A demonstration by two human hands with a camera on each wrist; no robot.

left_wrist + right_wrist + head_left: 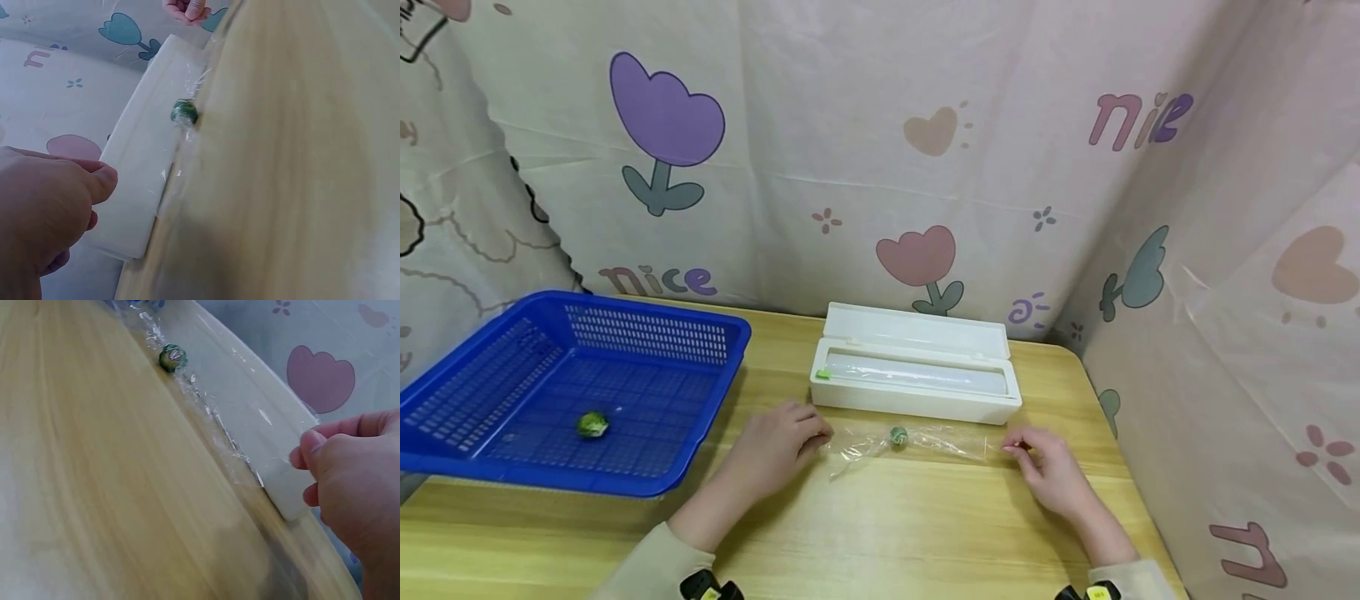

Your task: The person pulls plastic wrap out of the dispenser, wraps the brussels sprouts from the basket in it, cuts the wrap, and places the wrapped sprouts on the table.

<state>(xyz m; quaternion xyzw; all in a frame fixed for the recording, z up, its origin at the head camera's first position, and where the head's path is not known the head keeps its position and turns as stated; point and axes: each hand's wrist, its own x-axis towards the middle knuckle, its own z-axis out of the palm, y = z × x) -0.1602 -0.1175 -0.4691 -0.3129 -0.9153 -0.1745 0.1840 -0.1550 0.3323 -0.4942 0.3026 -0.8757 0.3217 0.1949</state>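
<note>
A round green Brussels sprout [898, 437] sits in the middle of a strip of clear cling film [943, 442], gathered narrow on both sides of it. At the film's left end, my left hand [782, 442] pinches with thumb and forefinger together. Across from it, my right hand [1043, 465] pinches at the right end, thumb against forefinger. The film's edges are nearly invisible close to the fingertips. Both wrist views show the wrapped sprout [184, 112] in front of the white box [219, 381].
Behind the film stands a long white dispenser box [917, 402], lid raised, a film roll [917, 373] inside and a green slider [823, 374] at its left. A blue basket [700, 450] at left holds another sprout [592, 425]. A patterned curtain [820, 108] borders the wooden table [895, 533].
</note>
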